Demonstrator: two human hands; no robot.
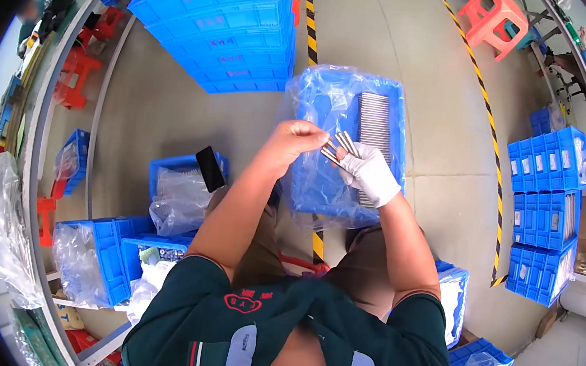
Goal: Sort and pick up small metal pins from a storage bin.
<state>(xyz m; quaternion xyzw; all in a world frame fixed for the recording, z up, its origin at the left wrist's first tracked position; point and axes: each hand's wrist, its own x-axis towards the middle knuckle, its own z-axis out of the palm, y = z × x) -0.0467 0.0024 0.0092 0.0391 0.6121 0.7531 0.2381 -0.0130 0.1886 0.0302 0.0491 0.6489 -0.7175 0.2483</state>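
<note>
In the head view, the person's gloved right hand (366,171) is closed around several loose metal rods (347,143), held fanned above a blue crate (390,87). The bare left hand (297,142) has thumb and fingers drawn narrow at the rod ends; whether it pinches one cannot be told. A row of similar rods (374,123) lies inside the crate, towards its right side.

The step in hand appears to be handling the rods a few at a time; the next move would call for a firm right grip and careful left fingertips.

The glove hides how many rods it holds and covers part of the row. Crumpled clear plastic (321,96) blurs the crate's left side.
</note>
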